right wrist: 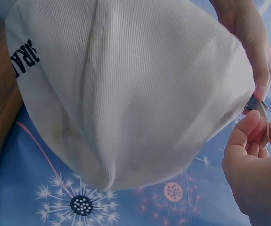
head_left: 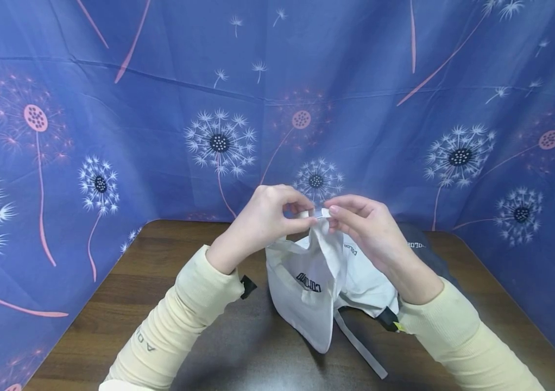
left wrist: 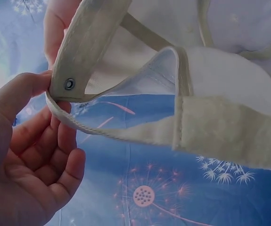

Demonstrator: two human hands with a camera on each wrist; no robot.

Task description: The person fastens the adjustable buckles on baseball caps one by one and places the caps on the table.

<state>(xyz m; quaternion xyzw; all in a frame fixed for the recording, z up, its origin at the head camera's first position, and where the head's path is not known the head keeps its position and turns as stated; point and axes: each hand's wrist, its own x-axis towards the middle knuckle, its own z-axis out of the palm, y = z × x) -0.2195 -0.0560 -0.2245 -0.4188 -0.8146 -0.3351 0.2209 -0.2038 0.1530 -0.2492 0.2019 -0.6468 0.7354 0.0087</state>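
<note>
A white ribbed cap [head_left: 302,266] with dark lettering hangs between the two hands, its back opening upward. My left hand [head_left: 270,217] pinches the back band between thumb and fingers. Close beside it, my right hand [head_left: 375,233] pinches the end of the closure strap. From inside, the left wrist view shows the cap's strap [left wrist: 111,132] looped below the band, which has a metal eyelet [left wrist: 69,84]. A small dark metal buckle [right wrist: 252,103] shows between the fingertips of both hands in the right wrist view.
A second white cap [head_left: 367,282] lies on the brown table [head_left: 160,260], partly behind the held one. Behind that sits a dark cap [head_left: 421,244] with light lettering. A narrow pale strap [head_left: 360,345] stretches toward the front. Blue dandelion-print cloth [head_left: 160,136] surrounds the table.
</note>
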